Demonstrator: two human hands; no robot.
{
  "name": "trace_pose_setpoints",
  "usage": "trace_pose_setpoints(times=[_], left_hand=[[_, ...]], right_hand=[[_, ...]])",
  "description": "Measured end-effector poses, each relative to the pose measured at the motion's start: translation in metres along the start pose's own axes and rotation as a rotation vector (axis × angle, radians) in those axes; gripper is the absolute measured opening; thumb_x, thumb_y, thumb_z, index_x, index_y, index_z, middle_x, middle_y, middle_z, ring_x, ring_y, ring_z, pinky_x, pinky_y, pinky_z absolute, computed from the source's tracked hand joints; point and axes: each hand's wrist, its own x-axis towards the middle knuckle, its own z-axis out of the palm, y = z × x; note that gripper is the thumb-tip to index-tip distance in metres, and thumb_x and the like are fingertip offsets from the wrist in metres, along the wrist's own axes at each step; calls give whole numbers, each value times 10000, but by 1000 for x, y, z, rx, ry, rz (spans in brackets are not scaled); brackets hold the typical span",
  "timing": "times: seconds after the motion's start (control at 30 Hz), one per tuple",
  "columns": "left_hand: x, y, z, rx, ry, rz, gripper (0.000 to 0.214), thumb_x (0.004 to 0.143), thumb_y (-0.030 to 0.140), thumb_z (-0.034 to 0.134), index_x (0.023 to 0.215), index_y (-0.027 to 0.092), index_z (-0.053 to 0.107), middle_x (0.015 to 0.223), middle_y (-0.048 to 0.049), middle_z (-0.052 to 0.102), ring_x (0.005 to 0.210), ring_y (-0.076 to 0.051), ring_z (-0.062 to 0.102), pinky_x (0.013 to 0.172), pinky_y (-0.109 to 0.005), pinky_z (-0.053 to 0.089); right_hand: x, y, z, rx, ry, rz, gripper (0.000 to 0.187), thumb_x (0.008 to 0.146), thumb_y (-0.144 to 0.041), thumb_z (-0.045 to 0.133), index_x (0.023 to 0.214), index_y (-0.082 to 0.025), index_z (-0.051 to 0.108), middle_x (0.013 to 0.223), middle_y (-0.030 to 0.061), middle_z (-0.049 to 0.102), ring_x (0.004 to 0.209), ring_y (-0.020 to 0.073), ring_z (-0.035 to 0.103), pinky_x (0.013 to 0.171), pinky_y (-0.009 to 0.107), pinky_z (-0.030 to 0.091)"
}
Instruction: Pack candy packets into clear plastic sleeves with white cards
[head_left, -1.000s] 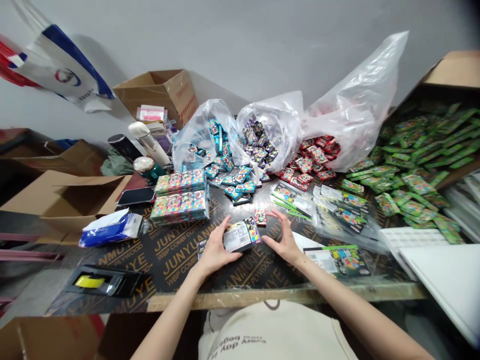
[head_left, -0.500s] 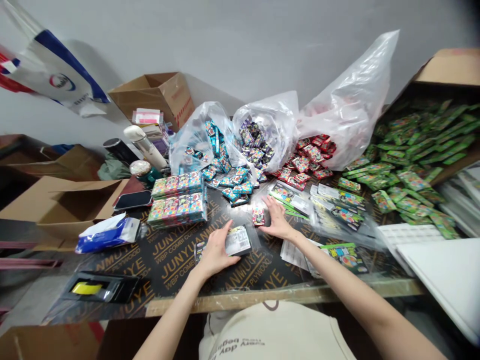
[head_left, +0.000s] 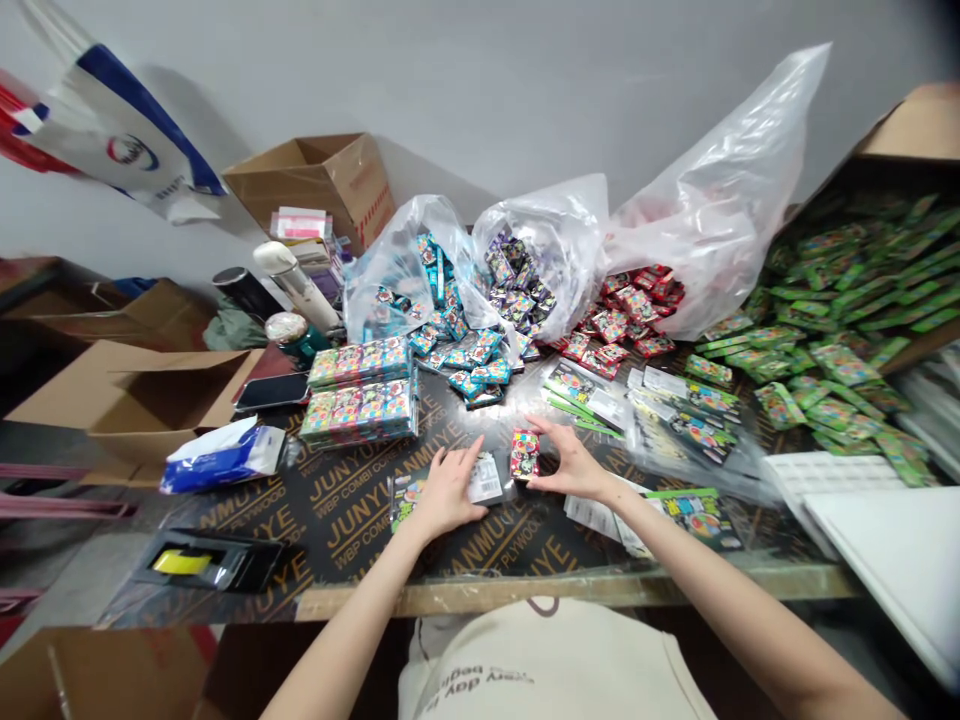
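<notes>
My right hand (head_left: 574, 463) pinches a small red packet (head_left: 525, 454) just above the dark tabletop (head_left: 352, 520). My left hand (head_left: 446, 492) presses flat, fingers spread, on a flat card pack with a white label (head_left: 484, 479) lying on the table beside the red packet. Behind them, clear plastic bags spill blue packets (head_left: 457, 340), purple packets (head_left: 517, 285) and red packets (head_left: 622, 315).
Two stacks of colourful boxed packs (head_left: 360, 392) stand left of centre. Green card packs (head_left: 832, 320) fill a carton at right. Clear-sleeved packs (head_left: 675, 415) lie at right. Open cardboard boxes (head_left: 142, 395), a tissue pack (head_left: 221, 457), a phone (head_left: 271, 391), bottles and a tape dispenser (head_left: 206, 562) sit at left.
My right hand reached forward to the small red packet, picked it up and brought it back beside the card pack. My left hand laid the card pack down and now rests on it.
</notes>
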Motion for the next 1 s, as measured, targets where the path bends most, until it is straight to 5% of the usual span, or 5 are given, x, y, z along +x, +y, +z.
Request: trace_pose_setpoints(times=[0.43,0.6,0.7,0.83,1.0], left_hand=[[4,13,-11,-353,43,-21,1090,472,330,779,1380,214,187,1257,-107,474,1171,-282,407,1049,-510,134],[7,34,-24,-1062,-260,-182,642,590,319,729,1174,153,520,1026,-92,625,900,-221,593,811,-349,456],[9,41,-24,-1335,-290,-371,387,539,217,759,887,118,622,761,-42,661,644,-150,617,612,-256,487],[12,43,-12,-1578,73,-649,298,560,199,743,782,138,554,731,-26,661,608,-134,624,612,-277,516],[10,52,-1,-1623,44,-630,317,624,275,706,842,147,514,787,-43,659,663,-161,644,659,-320,519]], right_hand=[[7,-26,-32,20,-161,-100,758,612,-183,618,1304,-204,308,1247,94,466,1135,259,416,967,417,252],[14,-59,-54,206,-485,-288,746,623,-162,605,1310,-218,318,1248,56,475,1143,216,422,976,359,301],[17,-59,-53,151,-273,-212,647,696,-139,530,1301,-251,331,1264,46,465,1152,207,427,980,379,309],[15,-48,-32,-24,216,14,670,710,-281,597,1312,-238,305,1310,94,398,1206,267,363,995,457,267],[8,-56,3,-53,123,-38,837,593,-376,682,1319,-220,294,1275,104,416,1171,291,379,955,441,285]])
